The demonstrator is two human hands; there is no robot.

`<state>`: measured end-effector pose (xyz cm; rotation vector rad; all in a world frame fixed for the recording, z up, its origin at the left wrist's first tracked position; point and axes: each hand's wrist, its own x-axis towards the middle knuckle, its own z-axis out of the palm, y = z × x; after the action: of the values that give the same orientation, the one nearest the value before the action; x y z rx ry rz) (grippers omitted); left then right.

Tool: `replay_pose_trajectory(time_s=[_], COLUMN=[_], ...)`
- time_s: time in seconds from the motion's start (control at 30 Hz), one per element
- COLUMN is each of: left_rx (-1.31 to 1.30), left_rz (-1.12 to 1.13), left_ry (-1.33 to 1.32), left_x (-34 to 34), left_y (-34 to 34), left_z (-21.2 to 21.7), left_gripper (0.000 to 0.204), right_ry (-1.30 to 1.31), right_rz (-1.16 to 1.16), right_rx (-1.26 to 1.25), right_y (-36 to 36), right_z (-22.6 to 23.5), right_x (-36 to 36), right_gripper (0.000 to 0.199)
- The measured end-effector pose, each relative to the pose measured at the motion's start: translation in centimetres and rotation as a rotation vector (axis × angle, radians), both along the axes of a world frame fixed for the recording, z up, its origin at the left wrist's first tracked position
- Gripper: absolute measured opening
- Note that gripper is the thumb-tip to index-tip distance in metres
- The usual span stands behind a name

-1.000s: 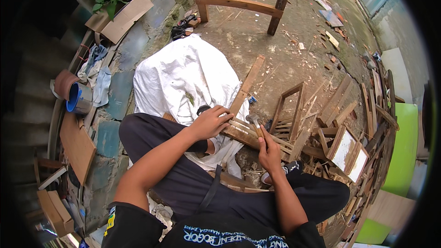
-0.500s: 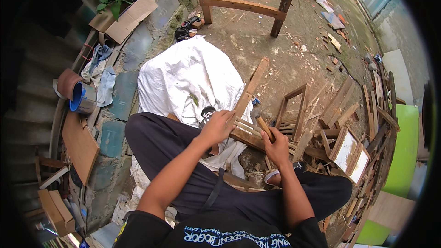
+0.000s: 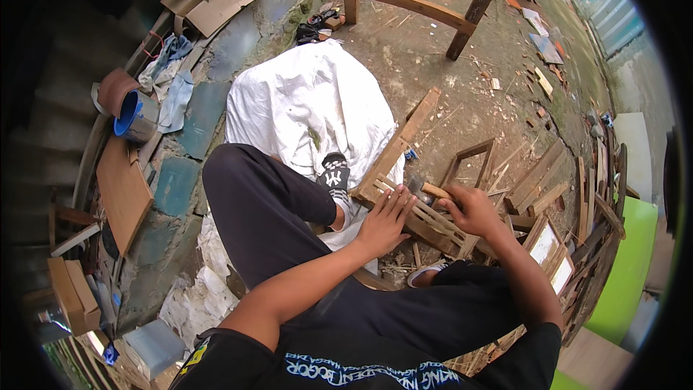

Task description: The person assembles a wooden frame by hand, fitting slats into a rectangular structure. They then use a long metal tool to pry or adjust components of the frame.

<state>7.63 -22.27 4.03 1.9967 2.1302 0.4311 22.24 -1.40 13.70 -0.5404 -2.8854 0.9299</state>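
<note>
- the dirt ground [image 3: 433, 65] is filling the upper middle of the frame, scattered with wood chips and offcuts.
- a big white sack [image 3: 303, 101] is lying in the upper centre, just above the person's bent knee in black trousers.
- a wooden trestle frame [image 3: 411, 3] is standing at the top of the frame, well apart from the hands.
- a pile of scrap wooden frames [image 3: 577, 202] is stacking up along the right side, next to a bright green panel [image 3: 628, 267].
- a brown board [image 3: 123, 188] is leaning at the left, below a blue bucket [image 3: 126, 112] lying on its side.
- the slatted wooden piece [image 3: 426, 220], with a long plank running up and to the right from it, is sitting in the centre right of the frame, just in front of the person's shoe [image 3: 336, 177].
- the left hand [image 3: 382, 220] is lying flat with fingers spread, pressing down on the slatted wooden piece and gripping nothing.
- the right hand [image 3: 473, 209] is closing in a fist around the wooden handle of a hammer [image 3: 426, 189].
- the hammer's dark metal head is sitting just beside the left fingertips, over the slats; whether it is touching the wood cannot be told.
</note>
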Motion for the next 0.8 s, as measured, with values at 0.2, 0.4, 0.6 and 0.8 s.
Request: replay_pose_trajectory(time_s=[0.2, 0.4, 0.6, 0.8], left_rx=[-0.093, -0.08, -0.171, -0.124], left_rz=[0.088, 0.187, 0.171, 0.163], left_ry=[0.102, 0.119, 0.162, 0.143], left_x=[1.5, 0.2, 0.1, -0.5], left_y=[-0.2, -2.2, -3.2, -3.2], left_z=[-0.9, 1.0, -1.8, -2.1], left_gripper=[0.085, 0.078, 0.07, 0.067], right_ry=[0.019, 0.039, 0.149, 0.146], right_rz=[0.187, 0.23, 0.451, 0.487], right_rx=[0.131, 0.16, 0.316, 0.426], right_y=[0.8, 2.0, 2.2, 1.6], right_z=[-2.3, -4.3, -5.3, -5.7], right_x=[-2.8, -3.5, -3.9, -4.8], right_gripper=[0.029, 0.027, 0.026, 0.028])
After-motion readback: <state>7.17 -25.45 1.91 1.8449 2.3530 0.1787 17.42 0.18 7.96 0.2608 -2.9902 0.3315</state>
